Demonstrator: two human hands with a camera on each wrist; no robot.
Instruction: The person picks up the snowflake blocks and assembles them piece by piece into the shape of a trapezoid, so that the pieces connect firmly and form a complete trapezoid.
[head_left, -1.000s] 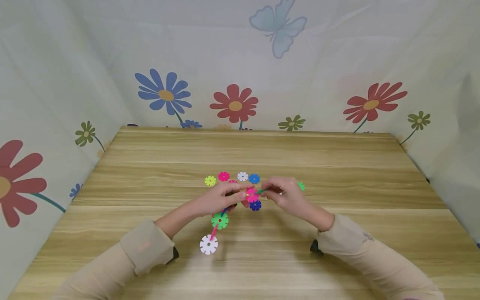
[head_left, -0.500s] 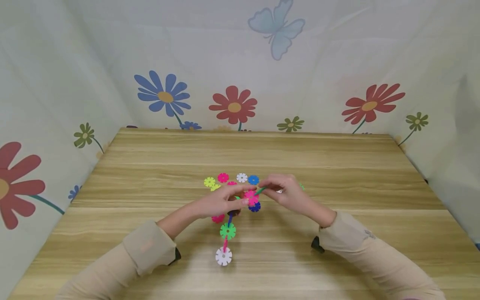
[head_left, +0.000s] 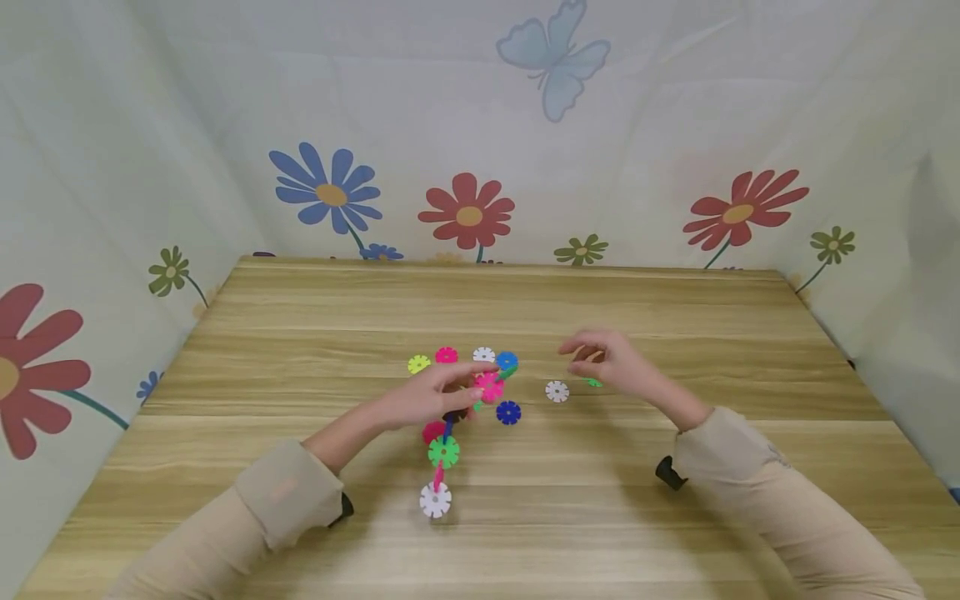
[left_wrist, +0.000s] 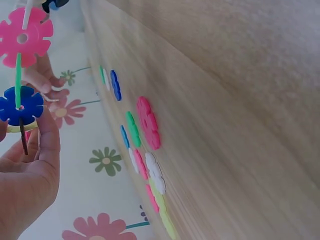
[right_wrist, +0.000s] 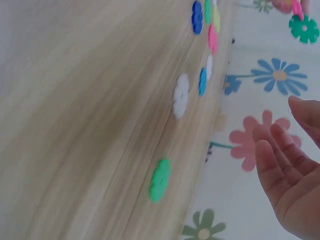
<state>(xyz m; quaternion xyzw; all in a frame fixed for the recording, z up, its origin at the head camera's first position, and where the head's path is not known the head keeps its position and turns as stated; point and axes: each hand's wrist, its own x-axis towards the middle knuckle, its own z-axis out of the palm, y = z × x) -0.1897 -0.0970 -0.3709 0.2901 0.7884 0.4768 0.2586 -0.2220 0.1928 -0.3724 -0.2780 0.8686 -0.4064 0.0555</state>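
Observation:
My left hand (head_left: 420,402) holds a chain of notched plastic discs above the table. A pink disc (head_left: 490,387) shows by its fingertips, with a green disc (head_left: 508,372) slotted on edge-first beyond it. Toward me the chain runs down through a bright green disc (head_left: 444,452) to a white disc (head_left: 435,500) at its end. In the left wrist view, a blue disc (left_wrist: 21,106) sits at the fingers; part of the chain there is hidden. My right hand (head_left: 618,362) hovers over the table to the right, fingers loosely bent and holding nothing.
Loose discs lie on the wooden table (head_left: 675,333): yellow (head_left: 418,364), pink (head_left: 446,357), white (head_left: 483,356) and blue (head_left: 507,361) behind the left hand. Nearer the right hand are a dark blue disc (head_left: 508,412), a white disc (head_left: 557,391) and a partly hidden green disc (head_left: 595,382).
My right hand has let go of the green disc and moved right, uncovering the white disc. The green disc stays on the chain, which my left hand has shifted slightly left.

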